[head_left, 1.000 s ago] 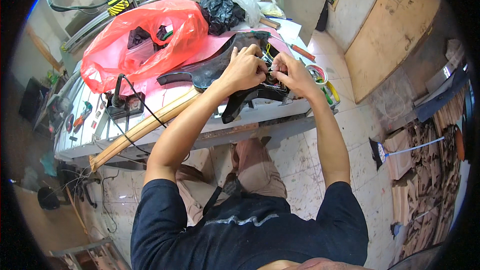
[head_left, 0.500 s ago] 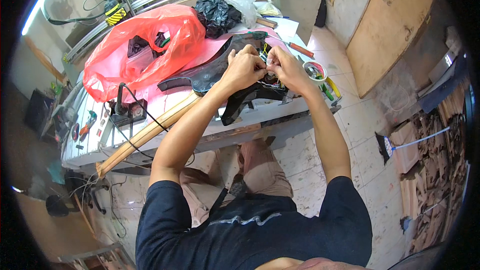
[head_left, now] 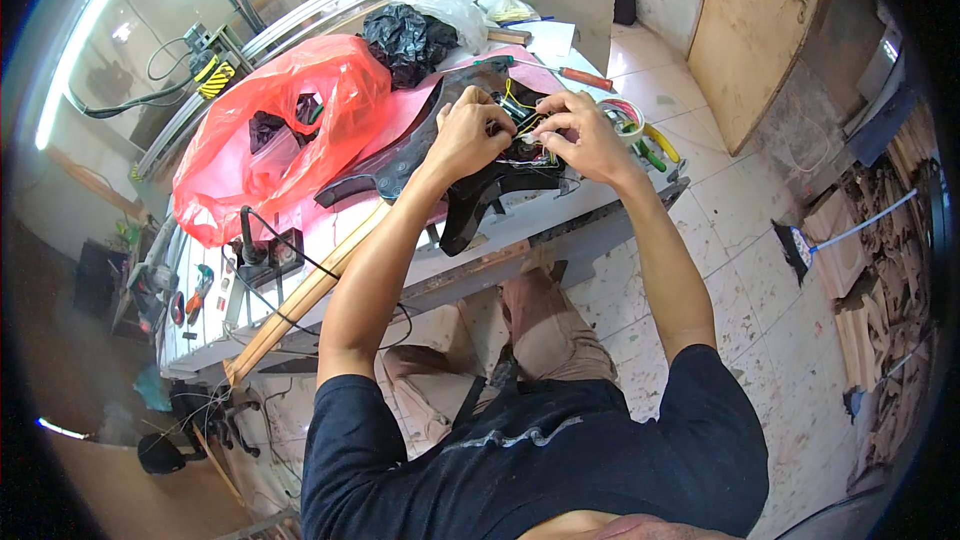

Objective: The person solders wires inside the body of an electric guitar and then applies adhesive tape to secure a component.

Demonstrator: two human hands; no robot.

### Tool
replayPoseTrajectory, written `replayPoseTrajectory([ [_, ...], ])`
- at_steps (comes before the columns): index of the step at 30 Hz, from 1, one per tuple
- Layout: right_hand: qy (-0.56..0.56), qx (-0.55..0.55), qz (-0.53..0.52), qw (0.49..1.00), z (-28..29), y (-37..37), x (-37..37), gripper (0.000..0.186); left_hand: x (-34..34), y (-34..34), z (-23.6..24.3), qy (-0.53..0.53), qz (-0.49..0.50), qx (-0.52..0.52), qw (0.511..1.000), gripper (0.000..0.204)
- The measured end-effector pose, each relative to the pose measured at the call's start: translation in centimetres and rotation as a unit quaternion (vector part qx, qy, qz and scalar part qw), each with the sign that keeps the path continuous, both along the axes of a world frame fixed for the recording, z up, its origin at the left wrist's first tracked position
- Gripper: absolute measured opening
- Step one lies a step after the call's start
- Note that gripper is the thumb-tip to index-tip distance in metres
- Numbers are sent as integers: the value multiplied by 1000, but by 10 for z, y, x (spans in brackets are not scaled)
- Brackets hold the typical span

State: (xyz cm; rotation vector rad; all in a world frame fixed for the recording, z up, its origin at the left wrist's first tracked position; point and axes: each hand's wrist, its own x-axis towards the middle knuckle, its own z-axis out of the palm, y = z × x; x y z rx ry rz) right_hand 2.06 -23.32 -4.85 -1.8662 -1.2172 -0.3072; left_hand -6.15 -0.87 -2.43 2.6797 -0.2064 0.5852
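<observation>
A black guitar-shaped body (head_left: pixel 470 195) lies on the workbench (head_left: pixel 560 225), with a bundle of yellow and dark wires (head_left: pixel 522 120) at its open cavity. My left hand (head_left: pixel 468 135) is closed on the wires at the cavity's left side. My right hand (head_left: pixel 580 130) pinches the same wires from the right, fingertips almost touching the left hand's. What sits between the fingertips is too small to make out.
A red plastic bag (head_left: pixel 270 140) and a black bag (head_left: pixel 405 40) lie at the back of the bench. A long wooden strip (head_left: pixel 305 295) leans across its front. A screwdriver (head_left: pixel 585 78), tape roll (head_left: pixel 625 112), pliers (head_left: pixel 655 150) and small tools (head_left: pixel 195 290) lie around. A broom (head_left: pixel 830 235) rests on the tiled floor.
Both hands stay on the wires at the cavity with only slight finger shifts. The view has tilted a little; nothing on the bench has moved.
</observation>
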Motion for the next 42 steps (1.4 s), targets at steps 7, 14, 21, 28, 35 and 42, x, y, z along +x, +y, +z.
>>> replayPoseTrajectory([
  [7, -47, -26, -21, 998, 2, 3, -12, 14, -13, -4, 0, -33, 5, 54, 998, 13],
  [14, -184, -38, -34, 982, 16, 9, -22, 14, -24, -13, 9, -30, -2, 47, 998, 18],
  [21, -179, -30, -32, 983, 19, 11, -22, 9, -18, -12, 0, -18, 21, 59, 998, 18],
  [28, -126, -5, -44, 991, 14, -4, -24, 12, -15, -17, 0, -24, 28, 72, 997, 17],
  [35, -63, 15, -59, 996, -2, 0, -19, 9, -8, -21, 1, -15, 29, 84, 996, 19],
  [42, -42, 22, -67, 997, -4, 2, -21, 9, -5, -13, 6, -80, -12, 178, 981, 22],
])
